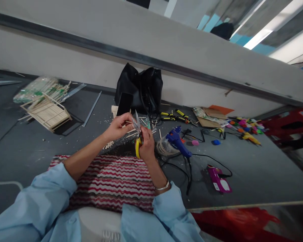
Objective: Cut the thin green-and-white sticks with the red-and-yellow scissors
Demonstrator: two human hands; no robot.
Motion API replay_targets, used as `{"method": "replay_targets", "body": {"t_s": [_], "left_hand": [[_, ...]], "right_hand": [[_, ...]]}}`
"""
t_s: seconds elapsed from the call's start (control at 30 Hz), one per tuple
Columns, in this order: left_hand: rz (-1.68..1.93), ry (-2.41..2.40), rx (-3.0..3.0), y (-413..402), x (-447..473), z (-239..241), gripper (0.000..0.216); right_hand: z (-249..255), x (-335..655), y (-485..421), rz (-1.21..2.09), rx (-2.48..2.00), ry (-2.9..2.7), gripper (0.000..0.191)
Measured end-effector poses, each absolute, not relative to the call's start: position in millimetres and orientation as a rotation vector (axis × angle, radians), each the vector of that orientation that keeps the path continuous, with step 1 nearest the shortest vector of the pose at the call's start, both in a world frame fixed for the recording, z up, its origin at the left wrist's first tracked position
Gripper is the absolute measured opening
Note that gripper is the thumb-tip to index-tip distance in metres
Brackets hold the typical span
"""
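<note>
The right hand (146, 144) grips yellow-handled metal snips (137, 136), blades up. The left hand (118, 127) pinches a thin wooden stick (129, 122) at the blades, above the grey desk (255, 168) near a blue glue gun (178, 141).

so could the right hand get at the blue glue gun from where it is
Probably yes: the blue glue gun lies just beside the right hand with nothing between them. But that hand already holds the yellow-handled snips, so it would likely need to put them down first.

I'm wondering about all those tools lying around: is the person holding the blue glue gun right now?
No: the blue glue gun lies on the floor, while the right hand grips yellow-handled snips.
</note>
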State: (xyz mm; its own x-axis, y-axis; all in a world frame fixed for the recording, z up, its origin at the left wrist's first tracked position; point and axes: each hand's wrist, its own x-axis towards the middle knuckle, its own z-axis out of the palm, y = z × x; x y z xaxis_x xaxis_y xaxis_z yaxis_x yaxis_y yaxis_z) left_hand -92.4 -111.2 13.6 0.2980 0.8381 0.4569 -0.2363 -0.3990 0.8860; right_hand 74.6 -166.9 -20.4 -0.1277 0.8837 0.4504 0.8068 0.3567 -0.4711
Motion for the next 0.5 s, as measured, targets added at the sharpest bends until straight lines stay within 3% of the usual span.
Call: {"method": "replay_targets", "body": {"t_s": [0.5], "left_hand": [[1.366, 0.499, 1.802, -105.8, -93.7, 6.2, 0.023]], "right_hand": [[-40.4, 77.5, -160.4, 0.111, -1.329, -1.937, 0.057]]}}
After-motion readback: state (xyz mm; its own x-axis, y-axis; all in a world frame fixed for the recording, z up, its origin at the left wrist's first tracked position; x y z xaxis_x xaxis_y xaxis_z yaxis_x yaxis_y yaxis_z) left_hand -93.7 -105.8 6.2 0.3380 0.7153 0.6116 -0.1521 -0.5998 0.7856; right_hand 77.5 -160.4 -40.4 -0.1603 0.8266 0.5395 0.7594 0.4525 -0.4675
